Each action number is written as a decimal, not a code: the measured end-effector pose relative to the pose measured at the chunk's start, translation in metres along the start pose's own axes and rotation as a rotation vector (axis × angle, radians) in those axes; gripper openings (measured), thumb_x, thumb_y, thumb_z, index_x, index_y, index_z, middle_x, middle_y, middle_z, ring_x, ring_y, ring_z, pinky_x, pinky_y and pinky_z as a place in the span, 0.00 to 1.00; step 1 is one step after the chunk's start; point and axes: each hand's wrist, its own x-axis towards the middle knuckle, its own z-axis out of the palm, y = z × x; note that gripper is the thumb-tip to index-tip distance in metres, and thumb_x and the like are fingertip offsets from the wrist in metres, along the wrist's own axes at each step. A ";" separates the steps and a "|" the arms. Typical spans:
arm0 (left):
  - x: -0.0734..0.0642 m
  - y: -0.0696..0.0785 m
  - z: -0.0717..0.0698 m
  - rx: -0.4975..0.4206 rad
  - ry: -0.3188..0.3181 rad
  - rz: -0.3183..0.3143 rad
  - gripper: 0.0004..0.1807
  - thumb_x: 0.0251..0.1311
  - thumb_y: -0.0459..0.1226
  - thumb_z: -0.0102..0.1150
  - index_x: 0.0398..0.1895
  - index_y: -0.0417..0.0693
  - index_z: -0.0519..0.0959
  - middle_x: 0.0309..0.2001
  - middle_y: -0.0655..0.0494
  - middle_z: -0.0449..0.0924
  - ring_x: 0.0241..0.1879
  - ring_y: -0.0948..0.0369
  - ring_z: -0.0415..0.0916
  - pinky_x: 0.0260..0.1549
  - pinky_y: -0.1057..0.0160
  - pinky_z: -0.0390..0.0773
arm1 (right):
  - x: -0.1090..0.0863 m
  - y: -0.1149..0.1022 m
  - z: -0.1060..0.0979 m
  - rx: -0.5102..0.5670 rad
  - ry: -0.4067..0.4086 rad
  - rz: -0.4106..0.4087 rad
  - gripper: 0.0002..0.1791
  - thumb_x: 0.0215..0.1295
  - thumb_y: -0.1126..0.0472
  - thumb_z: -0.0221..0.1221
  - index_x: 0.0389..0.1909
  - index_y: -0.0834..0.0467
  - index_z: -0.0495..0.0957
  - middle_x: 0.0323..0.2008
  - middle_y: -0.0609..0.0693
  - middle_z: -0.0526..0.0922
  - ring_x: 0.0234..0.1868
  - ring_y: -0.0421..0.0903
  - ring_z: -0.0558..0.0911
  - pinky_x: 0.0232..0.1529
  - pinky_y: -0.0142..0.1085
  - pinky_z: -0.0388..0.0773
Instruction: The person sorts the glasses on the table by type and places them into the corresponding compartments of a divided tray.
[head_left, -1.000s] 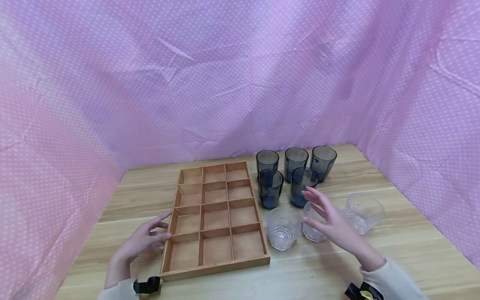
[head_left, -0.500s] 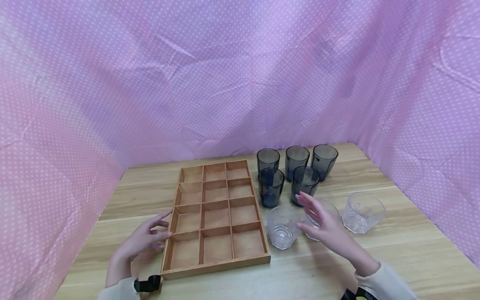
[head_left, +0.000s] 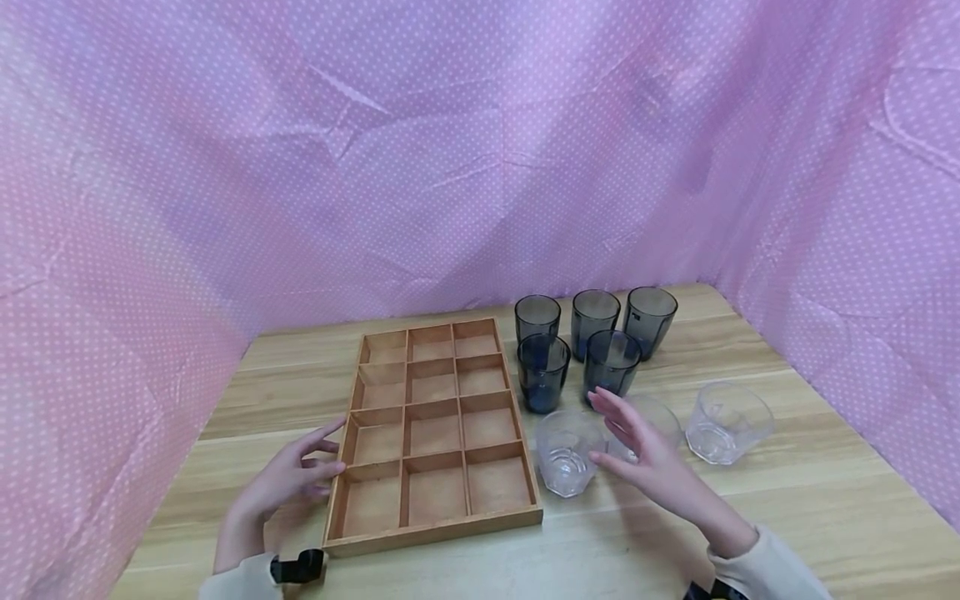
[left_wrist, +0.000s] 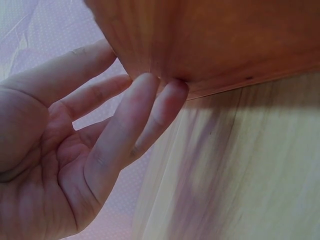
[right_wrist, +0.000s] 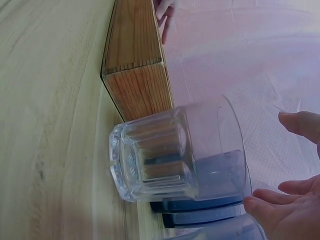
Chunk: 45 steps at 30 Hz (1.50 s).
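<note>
A wooden tray (head_left: 438,534) divided into square compartments lies flat on the table. At its left side my left hand (head_left: 288,479) touches the outer wall with its fingertips; in the left wrist view the fingers (left_wrist: 125,117) are extended against the wood. My right hand (head_left: 648,458) hovers over the clear glasses, fingers spread and holding nothing. Closest to the tray stands an upright clear glass (head_left: 564,467), seen sideways in the right wrist view. A second clear glass (head_left: 662,421) is partly hidden behind the right hand, and a third clear glass (head_left: 723,429) stands farther right.
Behind the clear glasses stand several dark smoky glasses, two in a nearer row, a left one (head_left: 543,379) and a right one (head_left: 611,362), and three farther back, including a right one (head_left: 651,321). A pink dotted cloth (head_left: 480,183) hangs around the wooden table (head_left: 277,387).
My right hand has moved left, from over the middle clear glass toward the one beside the tray. The left hand stays at the tray's side.
</note>
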 end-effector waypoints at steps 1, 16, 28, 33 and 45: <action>0.000 0.000 0.000 0.002 -0.001 0.004 0.44 0.62 0.36 0.61 0.76 0.42 0.48 0.61 0.23 0.59 0.39 0.63 0.79 0.33 0.61 0.86 | 0.000 -0.001 0.001 -0.010 -0.003 0.002 0.41 0.59 0.69 0.64 0.71 0.69 0.54 0.66 0.72 0.64 0.65 0.19 0.61 0.63 0.15 0.60; -0.001 -0.001 0.000 -0.015 -0.002 -0.004 0.43 0.63 0.38 0.61 0.77 0.46 0.49 0.63 0.22 0.57 0.45 0.56 0.78 0.35 0.60 0.86 | -0.005 -0.003 0.016 -0.180 -0.010 0.056 0.45 0.54 0.63 0.70 0.70 0.69 0.57 0.67 0.70 0.65 0.66 0.66 0.65 0.61 0.14 0.56; -0.001 -0.002 0.000 -0.002 0.012 -0.008 0.44 0.62 0.38 0.62 0.77 0.47 0.50 0.61 0.24 0.60 0.42 0.60 0.78 0.32 0.60 0.86 | -0.008 -0.005 0.023 -0.339 0.032 0.142 0.46 0.52 0.59 0.72 0.69 0.70 0.60 0.66 0.68 0.67 0.62 0.64 0.72 0.58 0.48 0.75; 0.000 -0.005 0.000 -0.003 0.008 -0.011 0.44 0.62 0.39 0.62 0.76 0.46 0.49 0.61 0.24 0.59 0.45 0.58 0.78 0.34 0.61 0.86 | -0.010 -0.006 0.025 -0.362 0.058 0.196 0.47 0.51 0.56 0.72 0.67 0.70 0.61 0.65 0.69 0.69 0.57 0.66 0.77 0.54 0.51 0.77; -0.001 -0.006 0.001 0.000 0.016 -0.015 0.43 0.63 0.39 0.61 0.76 0.45 0.50 0.61 0.24 0.60 0.47 0.57 0.78 0.35 0.60 0.86 | -0.012 0.000 0.030 -0.357 0.075 0.280 0.49 0.48 0.52 0.73 0.68 0.69 0.61 0.63 0.70 0.71 0.52 0.65 0.80 0.53 0.53 0.79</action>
